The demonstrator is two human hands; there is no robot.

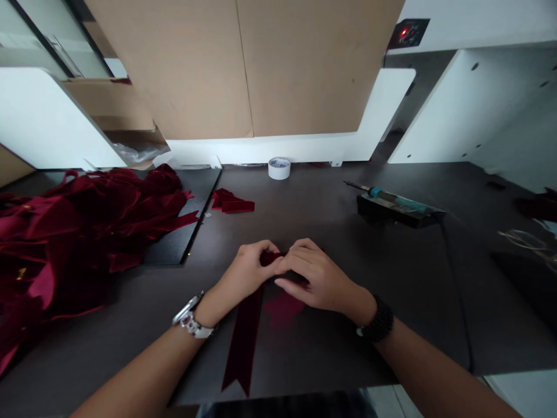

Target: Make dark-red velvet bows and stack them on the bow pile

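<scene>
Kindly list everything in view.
Ribbon heap: one, maroon, left
Board: one, black, under heap
Ribbon pieces: several, red, beside board
Swallowtail ribbon: one, maroon, at hands
Tape roll: one, white, back
Soldering iron: one, black-teal, right, on holder
Device: one, black, upper right
Cardboard: count unclear, brown, back
Panels: several, white, background
Tabletop: one, dark, beneath
Blurred items: uncounted, far right
Watch: one, silver, left wrist
Wristband: one, black, right wrist
Left hand, right hand: two, centre

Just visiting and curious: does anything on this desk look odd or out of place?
Mainly the heap of dark red ribbons: jumbled rather than stacked, it spills past the black board onto the desk. Nothing looks plainly damaged.
</scene>
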